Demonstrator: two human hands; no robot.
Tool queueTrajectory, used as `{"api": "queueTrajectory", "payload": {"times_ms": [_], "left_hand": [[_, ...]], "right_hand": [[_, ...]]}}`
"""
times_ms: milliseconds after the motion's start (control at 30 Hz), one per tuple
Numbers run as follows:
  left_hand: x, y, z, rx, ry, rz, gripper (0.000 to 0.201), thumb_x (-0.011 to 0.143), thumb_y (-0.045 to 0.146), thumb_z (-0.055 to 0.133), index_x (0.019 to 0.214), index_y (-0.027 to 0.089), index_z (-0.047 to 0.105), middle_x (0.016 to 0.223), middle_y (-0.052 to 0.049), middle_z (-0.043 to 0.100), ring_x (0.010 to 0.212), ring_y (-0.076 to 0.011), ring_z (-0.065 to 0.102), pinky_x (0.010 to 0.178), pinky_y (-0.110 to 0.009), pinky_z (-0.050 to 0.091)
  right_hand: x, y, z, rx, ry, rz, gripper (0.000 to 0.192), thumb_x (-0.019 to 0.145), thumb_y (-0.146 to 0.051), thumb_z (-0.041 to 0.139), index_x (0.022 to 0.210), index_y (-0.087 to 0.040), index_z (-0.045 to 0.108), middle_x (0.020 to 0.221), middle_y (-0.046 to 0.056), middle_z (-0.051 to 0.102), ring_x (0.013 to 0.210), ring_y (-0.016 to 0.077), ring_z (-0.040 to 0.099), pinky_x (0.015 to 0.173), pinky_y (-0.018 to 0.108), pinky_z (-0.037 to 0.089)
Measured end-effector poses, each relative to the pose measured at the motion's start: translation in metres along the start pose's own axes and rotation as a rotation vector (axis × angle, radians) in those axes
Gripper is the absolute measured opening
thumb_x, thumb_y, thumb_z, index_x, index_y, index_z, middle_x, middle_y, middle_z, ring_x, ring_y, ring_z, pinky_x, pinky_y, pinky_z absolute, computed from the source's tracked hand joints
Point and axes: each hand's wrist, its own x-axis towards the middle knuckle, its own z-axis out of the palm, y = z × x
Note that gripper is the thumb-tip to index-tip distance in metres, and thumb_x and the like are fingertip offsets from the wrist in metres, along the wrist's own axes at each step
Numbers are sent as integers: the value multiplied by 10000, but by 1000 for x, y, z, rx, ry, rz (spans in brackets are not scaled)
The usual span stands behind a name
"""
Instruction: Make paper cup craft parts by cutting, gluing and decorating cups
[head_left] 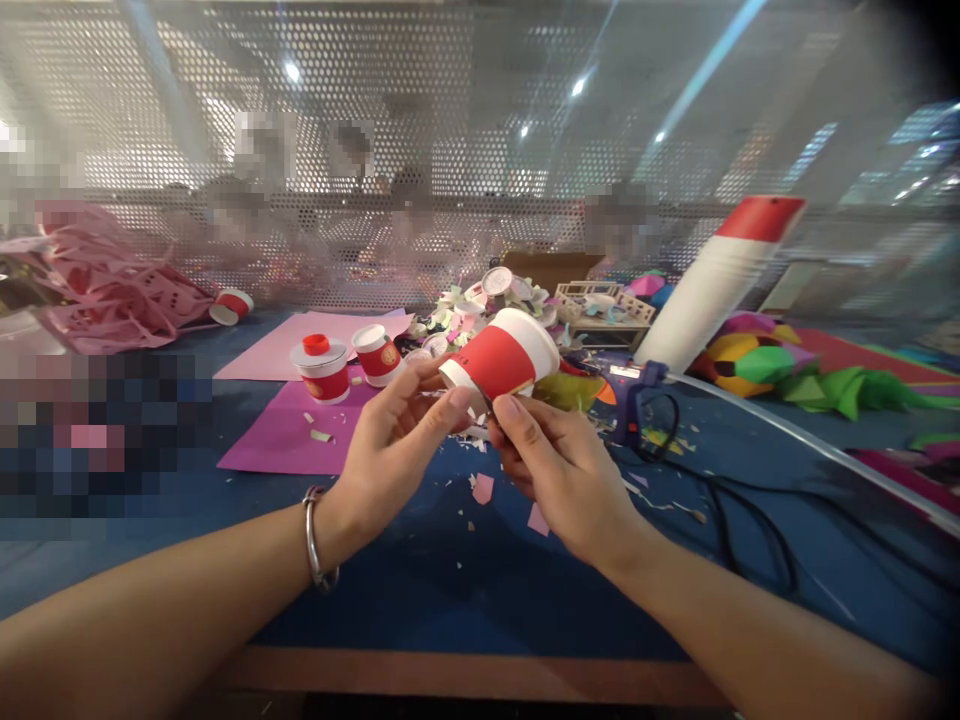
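Note:
A red and white paper cup [499, 358] lies tilted on its side in the air above the table, its wide rim to the right. My left hand [401, 425] closes on its narrow base end, thumb in front. My right hand [551, 455] is closed just below the cup, with its thumb at the lower edge; something thin and dark shows by the thumb tip, too small to name. On the left stand a similar cup [377, 356] and a cup topped with a white disc and a red ring [321, 372]. Both are by the purple sheet [289, 432].
Paper scraps [484, 488] litter the blue table [480, 600]. Behind the cup is a heap of cut pieces [457, 310]. To the right are a blue glue gun [634, 395], its black cable [780, 545], a leaning stack of cups [712, 285] and coloured felt [817, 385]. Pink strips [124, 290] pile up left.

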Motion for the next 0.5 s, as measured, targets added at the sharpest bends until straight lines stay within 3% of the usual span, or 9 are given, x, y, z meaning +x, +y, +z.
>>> {"api": "queueTrajectory", "payload": {"times_ms": [267, 500], "left_hand": [[-1, -1, 1, -60, 27, -45, 285, 894, 351, 732, 1099, 174, 641, 982, -68, 723, 914, -188, 716, 911, -347, 617], [-4, 0, 5, -69, 67, -74, 257, 885, 368, 727, 1039, 183, 638, 1035, -82, 728, 936, -197, 723, 901, -352, 629]], "right_hand": [[-1, 5, 1, -13, -7, 17, 434, 976, -587, 532, 778, -204, 579, 614, -48, 405, 479, 81, 337, 411, 242, 245], [-2, 6, 1, -34, 0, -14, 426, 982, -573, 530, 772, -207, 581, 579, -57, 405, 452, 81, 321, 418, 250, 253]]}}
